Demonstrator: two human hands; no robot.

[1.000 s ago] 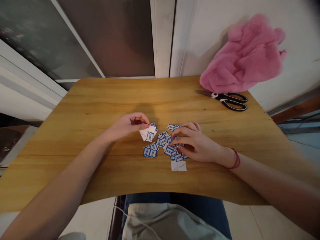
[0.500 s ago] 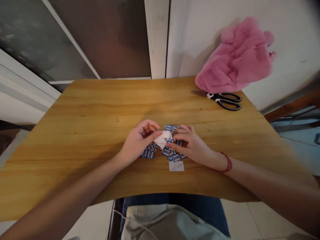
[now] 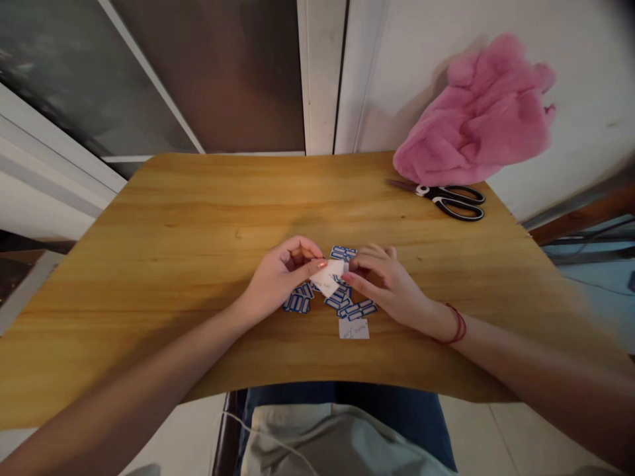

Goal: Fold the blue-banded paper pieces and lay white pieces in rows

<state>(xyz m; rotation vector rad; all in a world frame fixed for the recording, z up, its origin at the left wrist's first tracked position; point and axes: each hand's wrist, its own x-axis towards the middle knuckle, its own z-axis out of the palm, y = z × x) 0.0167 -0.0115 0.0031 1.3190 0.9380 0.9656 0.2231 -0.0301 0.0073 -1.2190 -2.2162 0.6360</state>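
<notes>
Head view: the left hand (image 3: 278, 277) pinches at least 2 overlapping white cards (image 3: 327, 281) between its thumb and curled fingers, holding them slanted over the middle of the near half of the table, with faint writing on the lower card. The right hand (image 3: 394, 284) is bent round the right end of these cards, its thumb and fingers drawn close to each other; a pale bit shows by the thumb tip, but I cannot tell whether it is gripped. A thin red cord (image 3: 460, 325) circles the right wrist.

Under and around the hands lie blue-bordered pieces (image 3: 297, 304): 1 cluster just below the left fingers, another beneath and below the held cards, and more beyond them, near the right fingertips. Just below the larger cluster, a loose white card (image 3: 354, 329) with handwriting lies flat, nearer the table's front edge.

All of this is on a wooden table (image 3: 213, 205). Well apart, toward its far right corner, scissors (image 3: 449, 198) rest with 2 dark, pale-edged handle loops to the right and the blades to the left. Right behind them is a crumpled pink cloth (image 3: 476, 119), in front of a white wall (image 3: 401, 53). Beyond the far left edge stands a dark framed panel (image 3: 213, 79).
</notes>
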